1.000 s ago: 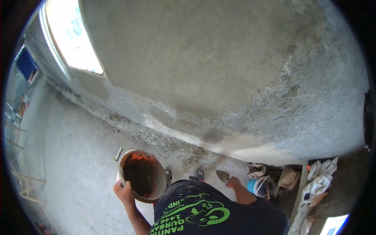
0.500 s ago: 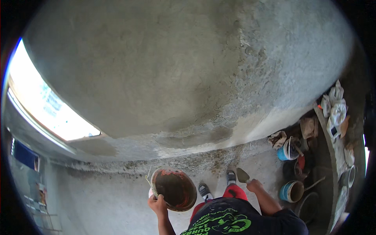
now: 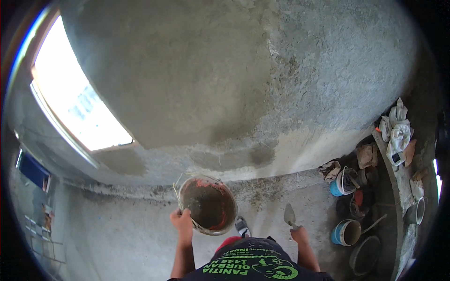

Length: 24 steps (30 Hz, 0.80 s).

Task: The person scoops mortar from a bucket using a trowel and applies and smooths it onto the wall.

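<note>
My left hand (image 3: 181,218) grips the near-left rim of a round bucket (image 3: 228,193) with grey mortar inside and red-orange stains on its inner side; a wire handle sticks up at its left. My right hand (image 3: 298,234) is closed on the handle of a trowel (image 3: 289,214), its blade pointing away from me over the floor. Ahead rises a grey plastered wall (image 3: 201,79), darker and smoother at the left, rough and paler at the right, with damp patches low down. One sandalled foot (image 3: 243,225) shows just right of the bucket.
A bright window opening (image 3: 75,89) is at left. Along the right, by a low ledge (image 3: 398,196), are blue-and-white buckets (image 3: 340,233), a round tub (image 3: 363,255), paper sacks (image 3: 365,157) and white bags (image 3: 399,136). Ladder-like frames stand on the far-left floor (image 3: 117,229).
My view has turned, bringing more right-side buckets into sight. The bucket in my left hand is raised slightly forward, and the trowel now points more straight ahead.
</note>
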Each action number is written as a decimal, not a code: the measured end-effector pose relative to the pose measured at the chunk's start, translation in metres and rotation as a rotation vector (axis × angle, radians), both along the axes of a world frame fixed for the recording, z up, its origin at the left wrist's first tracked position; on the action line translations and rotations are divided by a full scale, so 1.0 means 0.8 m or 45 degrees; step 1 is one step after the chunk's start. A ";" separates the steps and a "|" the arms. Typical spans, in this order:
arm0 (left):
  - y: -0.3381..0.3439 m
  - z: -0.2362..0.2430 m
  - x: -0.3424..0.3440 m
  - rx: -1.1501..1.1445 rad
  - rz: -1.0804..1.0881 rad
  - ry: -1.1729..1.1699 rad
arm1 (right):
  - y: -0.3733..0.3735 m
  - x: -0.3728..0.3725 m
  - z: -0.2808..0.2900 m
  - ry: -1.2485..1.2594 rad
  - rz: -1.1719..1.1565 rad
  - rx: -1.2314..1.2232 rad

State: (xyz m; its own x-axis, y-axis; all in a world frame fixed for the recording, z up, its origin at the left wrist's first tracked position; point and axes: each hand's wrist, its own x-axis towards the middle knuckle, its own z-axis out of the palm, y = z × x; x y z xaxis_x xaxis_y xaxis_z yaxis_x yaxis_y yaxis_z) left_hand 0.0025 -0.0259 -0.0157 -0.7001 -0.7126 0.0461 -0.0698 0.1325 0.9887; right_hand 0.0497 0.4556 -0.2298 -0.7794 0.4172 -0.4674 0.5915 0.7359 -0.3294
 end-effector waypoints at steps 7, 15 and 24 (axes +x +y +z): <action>0.047 0.000 0.080 -0.335 -0.042 -0.154 | -0.010 0.083 0.021 0.175 0.140 -0.039; 0.014 0.039 0.132 -0.076 -0.260 -0.225 | 0.012 0.374 -0.177 0.221 -0.909 -0.733; -0.015 -0.005 0.171 -0.291 -0.247 -0.179 | 0.061 0.512 -0.130 -0.362 -0.882 -0.994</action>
